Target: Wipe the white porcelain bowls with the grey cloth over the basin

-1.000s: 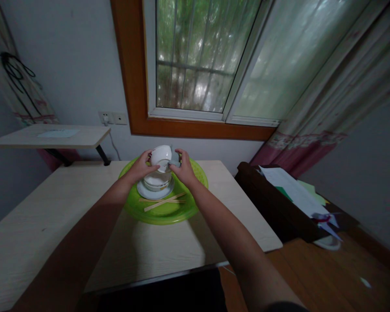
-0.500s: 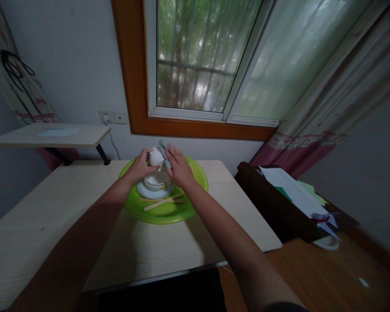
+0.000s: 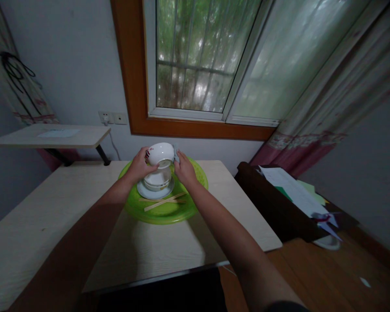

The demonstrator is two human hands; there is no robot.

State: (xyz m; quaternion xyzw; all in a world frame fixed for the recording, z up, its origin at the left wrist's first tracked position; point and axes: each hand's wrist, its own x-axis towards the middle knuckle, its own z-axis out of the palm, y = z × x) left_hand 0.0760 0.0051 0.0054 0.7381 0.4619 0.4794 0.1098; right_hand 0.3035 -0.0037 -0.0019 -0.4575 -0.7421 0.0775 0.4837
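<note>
A white bowl with a dark and red pattern (image 3: 162, 152) is tilted on its side above the other dishes. My left hand (image 3: 139, 166) grips its left edge, fingers behind and thumb in front. On the opposite edge, my right hand (image 3: 184, 168) presses a pale blue-grey cloth (image 3: 176, 152) against the rim, fingers closed on the cloth. Beneath the bowl, stacked white bowls (image 3: 156, 185) rest on a white plate (image 3: 143, 190). Crossed wooden chopsticks (image 3: 162, 202) lie in front of them. All of these sit on a round green tray (image 3: 164, 217).
The pale wooden table (image 3: 110, 255) carries the tray near the wall. A raised shelf (image 3: 26, 135) with a paper stands at left, by a wall socket (image 3: 113, 118). Right of the table is a dark brown piece of furniture (image 3: 263, 199) with papers.
My right hand and the cloth have shifted right to the bowl's rim. The bowl has turned, so more of its white side shows. My left hand keeps its hold.
</note>
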